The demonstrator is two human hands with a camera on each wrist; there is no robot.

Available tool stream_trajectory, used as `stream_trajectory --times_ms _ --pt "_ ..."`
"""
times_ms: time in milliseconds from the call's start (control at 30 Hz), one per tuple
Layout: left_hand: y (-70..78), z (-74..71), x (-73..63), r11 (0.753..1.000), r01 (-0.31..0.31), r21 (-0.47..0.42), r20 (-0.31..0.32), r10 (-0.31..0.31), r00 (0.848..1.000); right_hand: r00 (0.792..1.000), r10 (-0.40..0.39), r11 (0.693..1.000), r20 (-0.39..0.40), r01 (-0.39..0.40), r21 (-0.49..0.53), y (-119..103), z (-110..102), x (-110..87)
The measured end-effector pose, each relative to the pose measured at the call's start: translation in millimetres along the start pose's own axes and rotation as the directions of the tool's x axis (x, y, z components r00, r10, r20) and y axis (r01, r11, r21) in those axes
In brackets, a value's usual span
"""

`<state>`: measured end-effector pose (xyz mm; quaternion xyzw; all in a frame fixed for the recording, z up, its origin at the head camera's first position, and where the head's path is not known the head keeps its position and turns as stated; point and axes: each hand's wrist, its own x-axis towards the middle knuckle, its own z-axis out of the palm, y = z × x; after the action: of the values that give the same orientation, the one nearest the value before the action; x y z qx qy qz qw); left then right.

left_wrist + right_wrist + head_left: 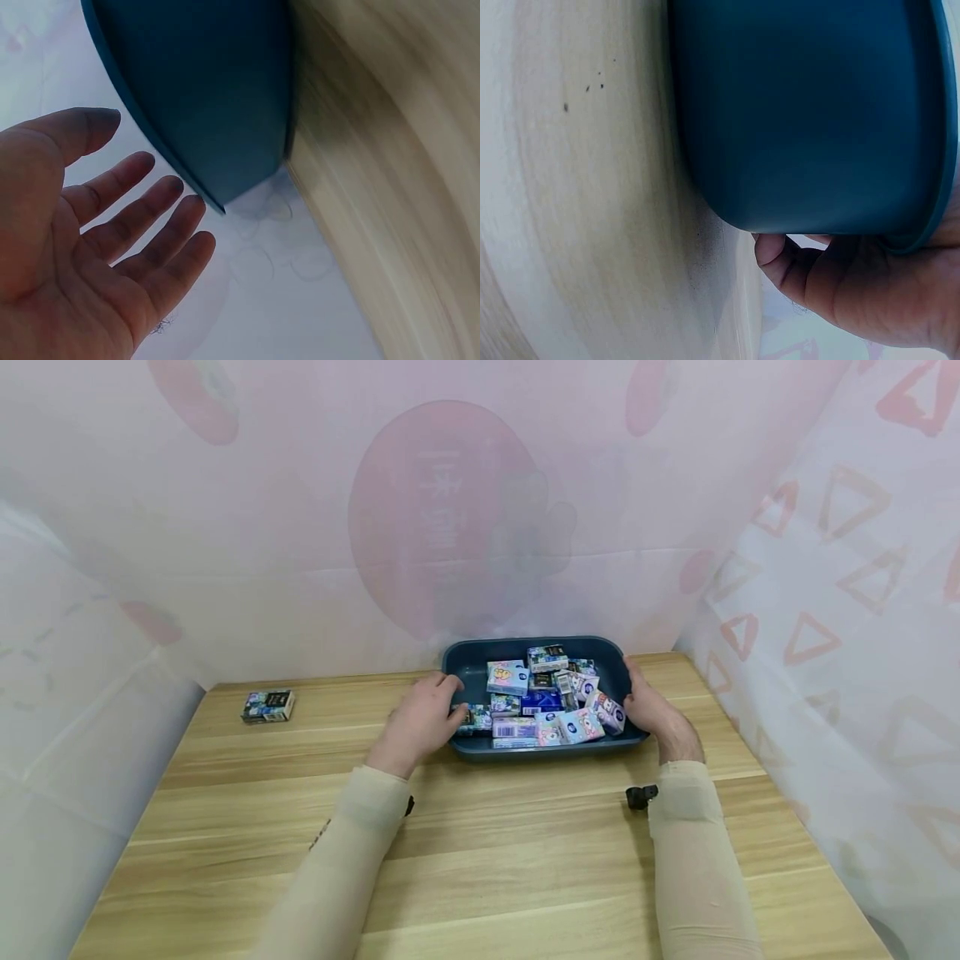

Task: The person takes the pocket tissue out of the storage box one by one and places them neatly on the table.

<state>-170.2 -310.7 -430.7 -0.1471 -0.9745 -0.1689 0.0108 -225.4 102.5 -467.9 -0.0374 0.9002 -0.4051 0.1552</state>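
A dark blue plastic bin (468, 653) stands near the table's back edge, with several small printed packs (508, 678) piled inside. My left hand (423, 714) hovers at the bin's left rim; in the left wrist view its fingers (142, 214) are spread and relaxed, with nothing in them. At the opposite end, my right hand (651, 710) grips the rim, thumb to the inside. In the right wrist view, curled fingers (780, 259) lie against the bin's outer end wall (802, 135). Whether the left fingertips touch the rim, I cannot tell.
One more small printed pack (268, 706) lies alone at the table's back left. The wooden table (517, 843) meets a printed cloth backdrop (300, 543) behind, with similar cloth along both sides.
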Motion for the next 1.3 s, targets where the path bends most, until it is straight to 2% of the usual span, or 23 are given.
stream_trajectory --times_ms 233,467,667,833,1000,1300 --pt "19.4 8.9 5.7 0.999 -0.037 0.022 0.016 0.037 0.999 1.000 0.008 1.000 -0.004 -0.008 -0.014 0.8 -1.1 1.2" --pt "29.3 20.0 11.7 0.994 -0.080 0.077 0.046 0.076 0.996 1.000 -0.005 1.000 -0.002 0.005 -0.007 2.5 -0.6 2.3" --pt "32.2 27.2 16.1 0.986 -0.084 0.144 0.101 0.070 0.992 1.000 0.000 1.000 -0.001 0.000 -0.001 1.6 -0.8 2.7" --pt "31.9 32.7 20.9 0.968 -0.101 0.230 0.123 0.074 0.990 1.000 -0.004 1.000 0.002 0.004 0.008 0.2 -0.8 2.5" --pt "34.9 32.1 25.0 0.960 -0.099 0.260 0.153 0.060 0.986 1.000 -0.006 1.000 -0.001 0.006 0.005 0.3 -0.9 2.7" --pt "35.8 34.9 35.3 0.942 -0.105 0.319 0.235 0.029 0.972 1.000 0.007 1.000 0.001 -0.007 0.009 1.3 -1.0 1.9"
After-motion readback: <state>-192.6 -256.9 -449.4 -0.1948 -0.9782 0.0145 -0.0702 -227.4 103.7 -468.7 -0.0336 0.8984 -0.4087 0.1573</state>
